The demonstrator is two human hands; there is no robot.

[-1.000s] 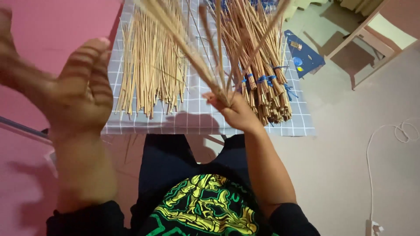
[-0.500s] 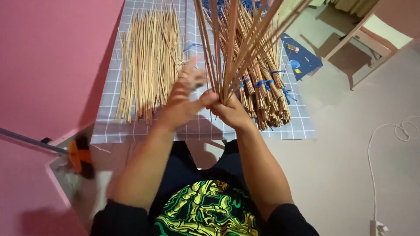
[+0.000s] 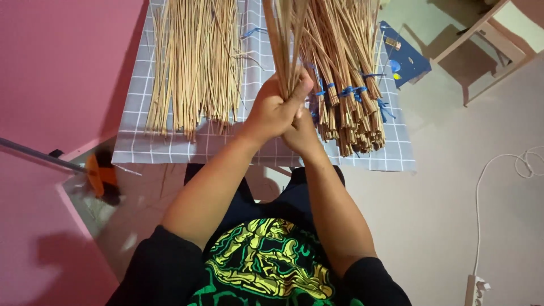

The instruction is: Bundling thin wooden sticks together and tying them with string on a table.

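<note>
Sticks [image 3: 286, 39] upright within both hands' fingers [image 3: 294, 90]

Warm, even indoor light; soft shadows; slight wide-angle edge distortion

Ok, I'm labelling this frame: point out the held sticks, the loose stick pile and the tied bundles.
held sticks [image 3: 286, 51], head view, mid-shafts above the fists
loose stick pile [image 3: 195, 62], head view, middle of pile
tied bundles [image 3: 351, 107], head view, near blue ties

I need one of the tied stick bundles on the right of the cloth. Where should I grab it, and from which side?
Probably at the cut ends of the tied bundles, below their blue ties, coming from the near edge of the checked cloth. Those ends point toward the person and lie exposed; farther up, the sticks fan out and overlap.
</note>
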